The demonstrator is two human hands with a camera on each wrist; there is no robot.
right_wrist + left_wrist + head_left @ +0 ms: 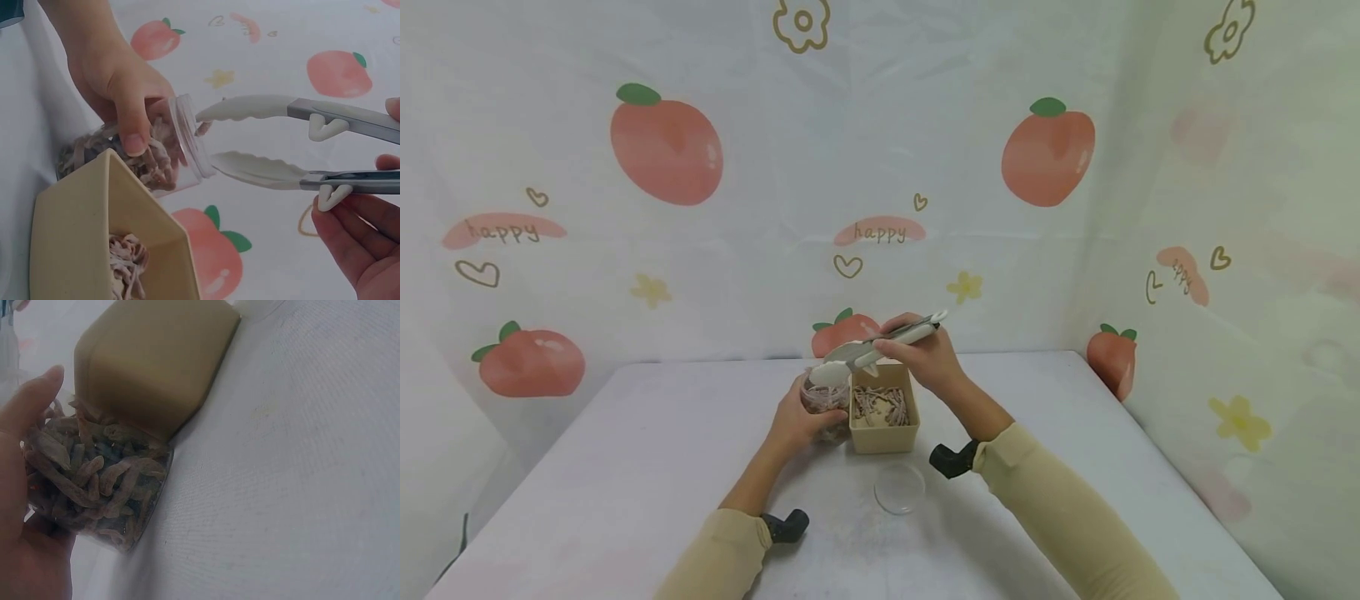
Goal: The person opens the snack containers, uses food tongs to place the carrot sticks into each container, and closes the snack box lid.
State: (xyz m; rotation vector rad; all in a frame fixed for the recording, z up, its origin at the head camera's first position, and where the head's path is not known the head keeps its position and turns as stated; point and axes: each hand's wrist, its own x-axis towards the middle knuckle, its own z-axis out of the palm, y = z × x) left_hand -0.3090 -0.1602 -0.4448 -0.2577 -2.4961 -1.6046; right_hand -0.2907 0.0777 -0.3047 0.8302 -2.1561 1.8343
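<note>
My left hand (796,422) grips a clear jar (178,134) filled with brownish, twisted dried strips (94,475); thumb and fingers wrap round its side. In my right hand (925,358) are grey and white tongs (868,354), held by their handles, the two arms spread apart. The tong tips are at the jar's mouth in the right wrist view, with a bit of strip near the upper tip. Right beside the jar stands a beige square box (883,439), holding some of the same strips (128,262).
A round clear lid (899,489) lies on the white table (647,467) in front of the box. Behind the table hangs a pale sheet (760,175) printed with fruit, flowers and hearts; another sheet side stands at the right.
</note>
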